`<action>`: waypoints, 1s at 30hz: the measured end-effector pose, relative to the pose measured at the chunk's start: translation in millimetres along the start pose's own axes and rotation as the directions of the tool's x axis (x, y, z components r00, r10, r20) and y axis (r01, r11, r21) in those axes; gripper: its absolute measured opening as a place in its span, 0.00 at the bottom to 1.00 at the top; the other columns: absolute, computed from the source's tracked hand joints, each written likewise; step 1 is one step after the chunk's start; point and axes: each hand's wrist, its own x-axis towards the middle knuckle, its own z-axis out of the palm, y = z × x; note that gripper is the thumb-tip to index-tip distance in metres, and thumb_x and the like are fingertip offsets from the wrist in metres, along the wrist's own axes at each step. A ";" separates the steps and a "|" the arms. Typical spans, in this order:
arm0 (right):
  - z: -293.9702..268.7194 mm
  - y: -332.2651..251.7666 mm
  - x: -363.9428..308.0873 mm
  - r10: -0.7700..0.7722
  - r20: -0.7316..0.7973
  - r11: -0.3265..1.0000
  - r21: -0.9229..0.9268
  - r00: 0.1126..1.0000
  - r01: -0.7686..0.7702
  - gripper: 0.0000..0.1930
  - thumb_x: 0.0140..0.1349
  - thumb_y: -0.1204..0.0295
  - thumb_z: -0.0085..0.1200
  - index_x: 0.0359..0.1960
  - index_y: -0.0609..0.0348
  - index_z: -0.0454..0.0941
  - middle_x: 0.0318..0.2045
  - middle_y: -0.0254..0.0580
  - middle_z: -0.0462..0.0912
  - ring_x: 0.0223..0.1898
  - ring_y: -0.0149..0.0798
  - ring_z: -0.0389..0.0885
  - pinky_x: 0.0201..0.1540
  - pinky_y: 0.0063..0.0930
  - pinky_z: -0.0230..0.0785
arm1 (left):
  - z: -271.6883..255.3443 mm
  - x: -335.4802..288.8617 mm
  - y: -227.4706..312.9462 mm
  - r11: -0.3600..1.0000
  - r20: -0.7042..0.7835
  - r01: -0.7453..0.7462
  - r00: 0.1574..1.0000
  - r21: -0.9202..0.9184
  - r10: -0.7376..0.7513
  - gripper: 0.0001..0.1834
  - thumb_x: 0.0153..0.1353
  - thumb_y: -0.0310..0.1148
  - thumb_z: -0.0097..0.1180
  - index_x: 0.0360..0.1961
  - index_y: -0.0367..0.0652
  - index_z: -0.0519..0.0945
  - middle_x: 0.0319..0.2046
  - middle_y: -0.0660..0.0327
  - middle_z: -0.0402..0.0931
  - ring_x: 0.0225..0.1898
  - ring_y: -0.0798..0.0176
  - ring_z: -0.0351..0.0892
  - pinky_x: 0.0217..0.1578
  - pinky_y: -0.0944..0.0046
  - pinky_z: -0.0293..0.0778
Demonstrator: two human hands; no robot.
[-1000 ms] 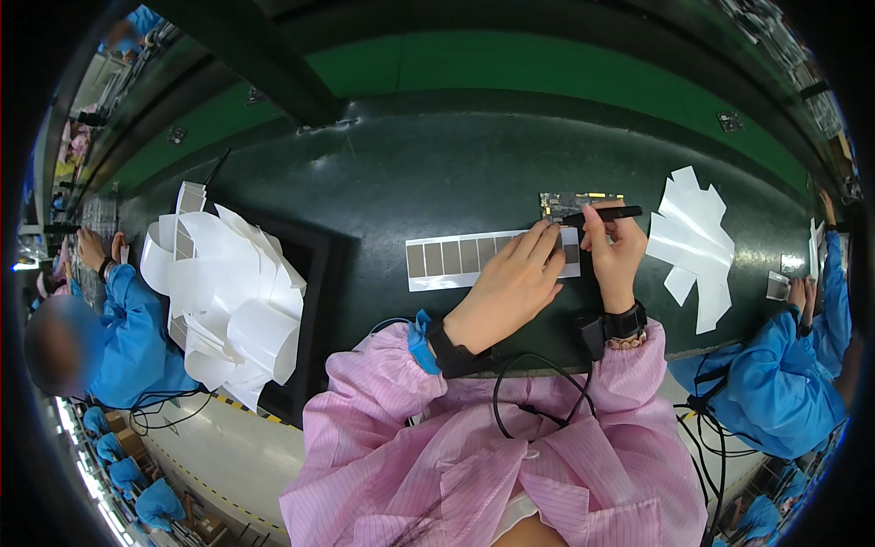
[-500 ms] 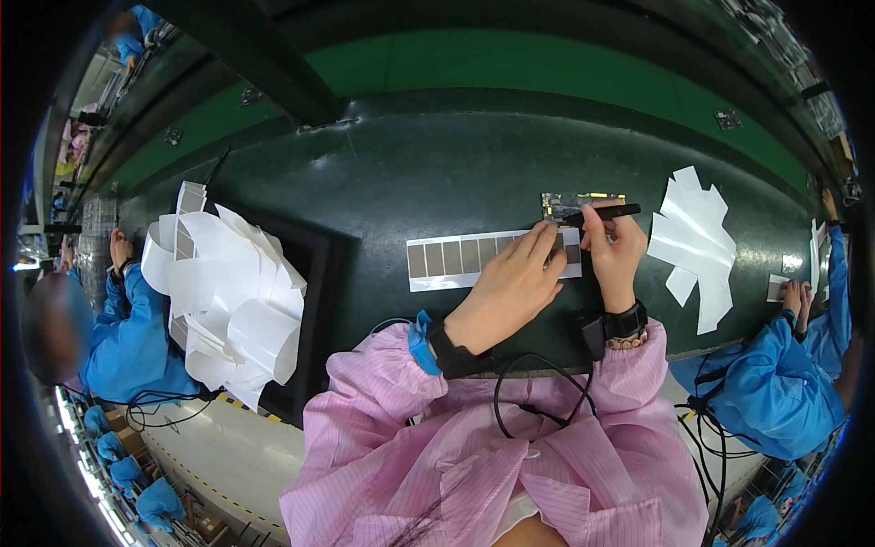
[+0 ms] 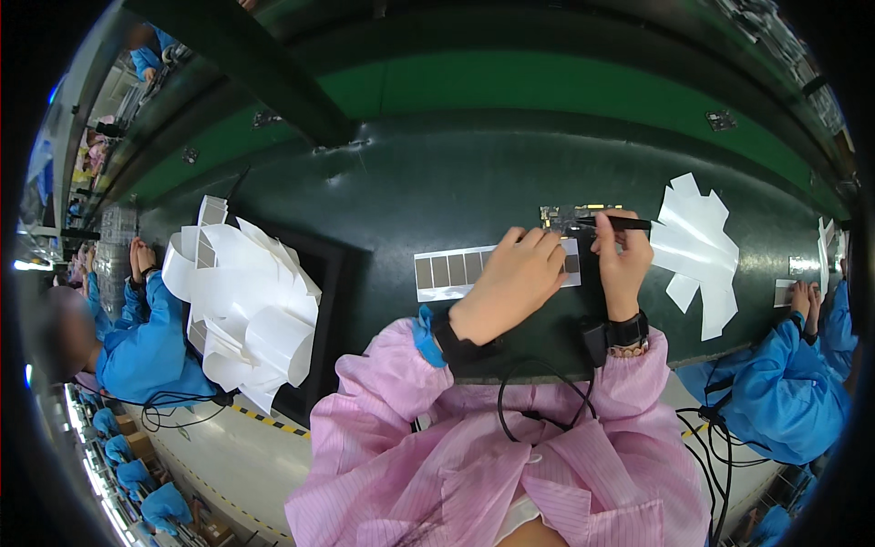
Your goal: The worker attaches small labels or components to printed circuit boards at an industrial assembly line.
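My right hand [image 3: 623, 264] grips slim black tweezers [image 3: 629, 222], their tip pointing left over a circuit board [image 3: 561, 217]. That board is narrow and dark with yellow-gold patches, and lies flat on the dark green bench. My left hand [image 3: 512, 284] rests across a white strip of grey rectangular stickers [image 3: 447, 271], covering part of its right half. Its fingers are bent and lie side by side, with the fingertips just below the board. Whether they touch the board, I cannot tell.
Left of me, a heap of white backing sheets [image 3: 251, 283] sits on a black tray [image 3: 330, 292]. More white sheets [image 3: 697, 242] lie to my right. A green post [image 3: 246, 73] crosses the far left. Co-workers in blue sit on both sides; black cables [image 3: 547, 401] hang before me.
My left fingertips have drawn back a little from the board and bent more. The tweezers remain over the board in my right hand. The whole view has shifted slightly.
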 end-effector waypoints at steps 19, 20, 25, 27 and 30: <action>-22.3 -14.7 -0.9 -0.061 -0.146 0.997 0.033 0.987 0.066 0.05 0.59 0.74 0.61 0.32 0.62 0.78 0.23 0.37 0.80 0.19 0.28 0.77 0.23 0.19 0.66 | -37.5 131.1 -151.6 0.859 -0.343 0.234 0.937 0.456 -0.073 0.24 0.49 0.37 0.65 0.46 0.40 0.75 0.44 0.55 0.74 0.49 0.50 0.72 0.47 0.52 0.68; -22.3 -15.4 -0.5 -0.071 -0.133 0.997 0.021 0.989 0.074 0.05 0.58 0.75 0.61 0.32 0.63 0.78 0.24 0.37 0.80 0.19 0.28 0.77 0.23 0.19 0.66 | -36.4 125.9 -167.2 0.816 -0.375 0.257 0.925 0.519 -0.053 0.23 0.51 0.38 0.64 0.47 0.41 0.75 0.45 0.54 0.74 0.50 0.50 0.71 0.49 0.53 0.68; -21.1 -15.3 -0.6 -0.052 -0.107 0.998 0.021 0.993 0.054 0.05 0.58 0.75 0.61 0.31 0.63 0.78 0.25 0.37 0.80 0.19 0.27 0.76 0.22 0.18 0.65 | -57.1 100.8 -151.8 0.910 -0.209 0.194 0.970 0.366 -0.122 0.18 0.56 0.39 0.60 0.44 0.41 0.78 0.47 0.56 0.76 0.52 0.52 0.72 0.51 0.53 0.68; -20.9 -16.5 -1.1 -0.039 -0.072 0.999 0.012 0.997 0.040 0.05 0.58 0.75 0.61 0.31 0.63 0.78 0.24 0.37 0.80 0.19 0.26 0.76 0.22 0.18 0.65 | -68.3 84.7 -112.2 0.975 -0.123 0.122 0.987 0.184 -0.101 0.14 0.57 0.39 0.59 0.39 0.39 0.79 0.42 0.54 0.79 0.46 0.49 0.75 0.47 0.56 0.70; -18.8 -17.2 -3.4 0.006 0.011 0.998 0.055 1.000 -0.006 0.05 0.58 0.75 0.61 0.32 0.62 0.79 0.23 0.36 0.79 0.18 0.24 0.73 0.22 0.17 0.64 | -69.0 49.0 -57.3 0.994 0.015 0.073 0.997 -0.076 -0.072 0.13 0.59 0.38 0.57 0.40 0.40 0.79 0.41 0.53 0.79 0.44 0.48 0.76 0.46 0.55 0.70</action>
